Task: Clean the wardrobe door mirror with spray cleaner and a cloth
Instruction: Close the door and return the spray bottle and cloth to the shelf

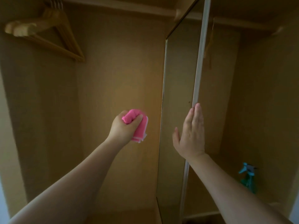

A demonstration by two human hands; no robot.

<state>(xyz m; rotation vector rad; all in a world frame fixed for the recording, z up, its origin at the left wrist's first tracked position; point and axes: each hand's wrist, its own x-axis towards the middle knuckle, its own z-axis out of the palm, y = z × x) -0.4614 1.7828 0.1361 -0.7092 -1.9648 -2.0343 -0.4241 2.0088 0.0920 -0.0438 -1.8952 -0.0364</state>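
The wardrobe (116, 70) is open, and its inside panels are plain light brown wood. Several wooden hangers (48, 33) hang close together at the upper left, under a shelf (121, 7). The light is dim and warm. A pale wall (2, 199) shows at the left edge.

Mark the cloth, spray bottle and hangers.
cloth (134, 114), head view, on the bunched pink top above the fingers.
spray bottle (249, 181), head view, on the teal body below the trigger.
hangers (71, 39), head view, on the sloping wooden arm.
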